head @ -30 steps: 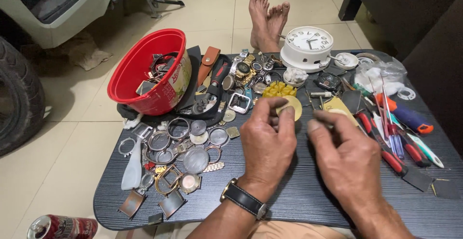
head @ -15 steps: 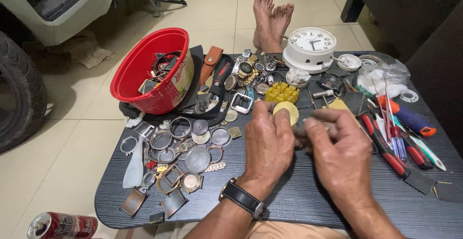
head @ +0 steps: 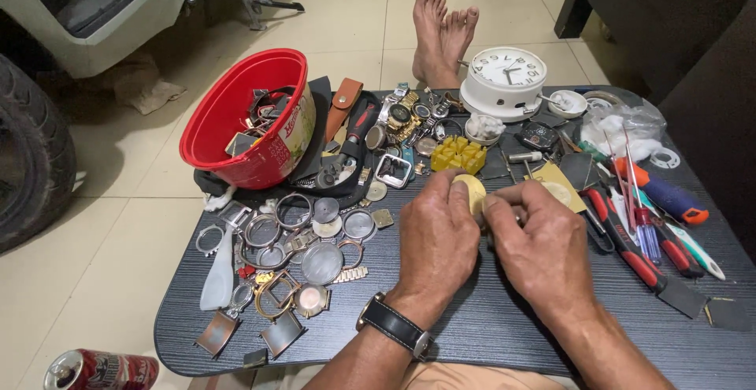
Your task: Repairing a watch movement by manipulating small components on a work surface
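Observation:
My left hand (head: 437,236), with a black-strapped wristwatch (head: 394,327) on its wrist, pinches a small pale yellow round piece (head: 472,189) over the middle of the dark table (head: 488,335). My right hand (head: 539,240) is closed right beside it, fingertips touching the same piece and gripping a thin metal tool that is mostly hidden. Both hands hover just in front of a yellow plastic block holder (head: 459,155).
A red tub (head: 236,122) of watch parts stands at the back left. Loose watch cases and rings (head: 299,240) lie at the left. A white clock (head: 504,79) sits at the back. Screwdrivers (head: 654,232) lie at the right. A can (head: 98,370) sits below the table's corner. Bare feet (head: 441,32) rest beyond.
My right hand has moved left and closed up against my left hand at the yellow piece. The left hand has stayed nearly in place.

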